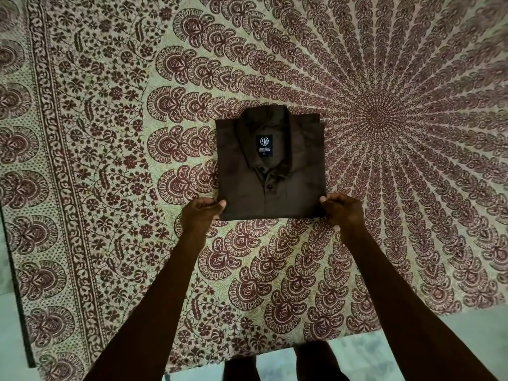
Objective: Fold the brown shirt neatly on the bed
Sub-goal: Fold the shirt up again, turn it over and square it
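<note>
Smooth, square-folded brown shirt [286,185] on paisley-print bed [110,138]; left hand [202,213] pinches its 7 o'clock corner, right hand [341,209] its 5 o'clock corner.

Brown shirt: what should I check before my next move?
1. Fold: the brown shirt forms a compact rectangle, ok.
2. Top face: collar and label face up, ok.
3. Grip of the left hand on the near left corner: ok.
4. Grip of the right hand on the near right corner: ok.
5. Sleeves tucked flat underneath: cannot tell, hidden.
6. Shirt lies flat on the bedsheet: ok.
</note>
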